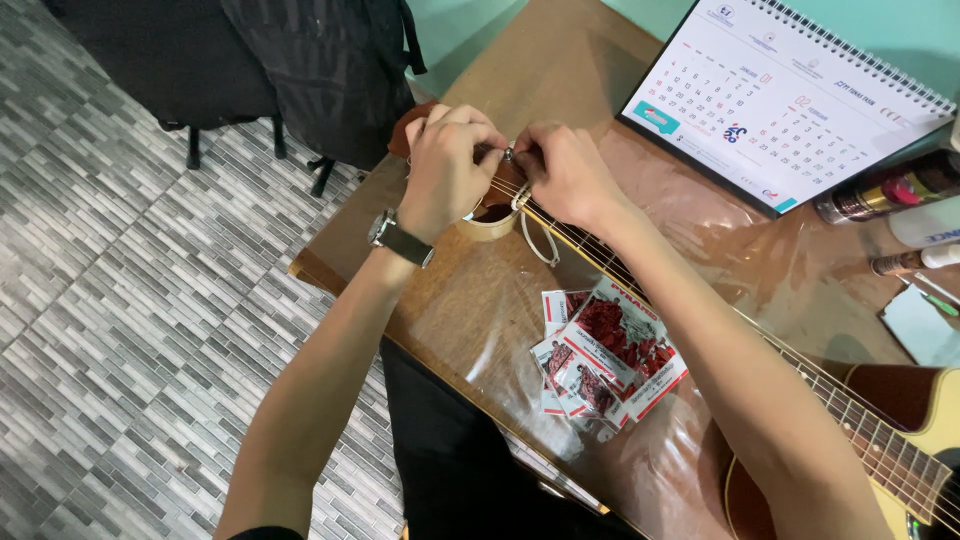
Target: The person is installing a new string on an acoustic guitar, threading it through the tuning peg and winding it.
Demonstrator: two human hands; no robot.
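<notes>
An acoustic guitar (pixel 880 440) lies across a brown wooden table (pixel 450 300), its neck running up-left to the headstock (pixel 497 195). My left hand (pixel 448 165), with a wristwatch on the wrist, grips the headstock from the left. Fingers of my right hand (pixel 565 170) are pinched on a small metal tuning peg at the headstock's top. A loose string end (pixel 540 245) curls in a loop just below the headstock. The headstock rests on a roll of tape.
Several red-and-white string packets (pixel 605 360) lie on the table below my right forearm. A spiral desk calendar (pixel 785 95) stands at the back right, with bottles (pixel 885 190) and a small notepad (pixel 925 325) beside it. A dark bag (pixel 320 70) sits on the tiled floor.
</notes>
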